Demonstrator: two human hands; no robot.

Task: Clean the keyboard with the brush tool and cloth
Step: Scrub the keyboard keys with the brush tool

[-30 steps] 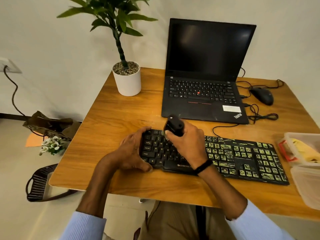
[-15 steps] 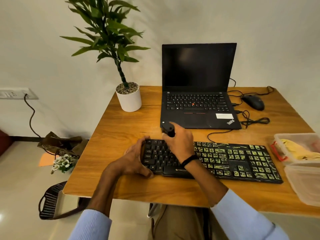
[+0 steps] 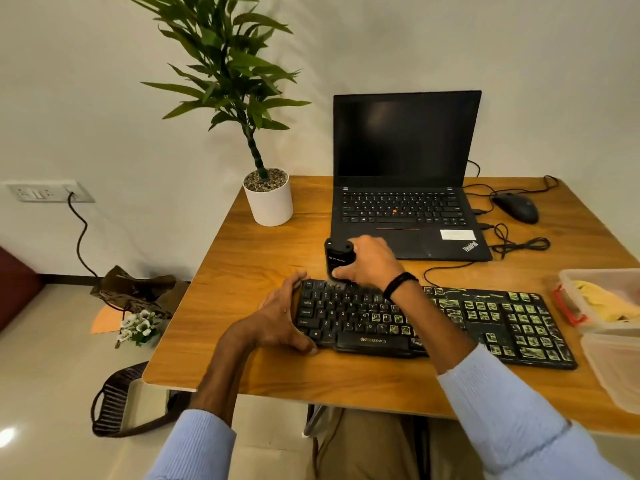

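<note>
Brushing, far-left key row
Left hand (image 3: 277, 317) curls round the keyboard (image 3: 485, 323) at its left end, by the front edge of the desk (image 3: 242, 258); right hand (image 3: 370, 263) grips the brush tool (image 3: 337, 258) on the far row, barely moved in the last second; right half still smeared, so early days.

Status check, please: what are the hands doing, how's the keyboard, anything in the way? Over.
Left hand grips keyboard at its left end. Right hand holds brush tool, tip on top key row. Right half grimy. Nothing blocking.
</note>
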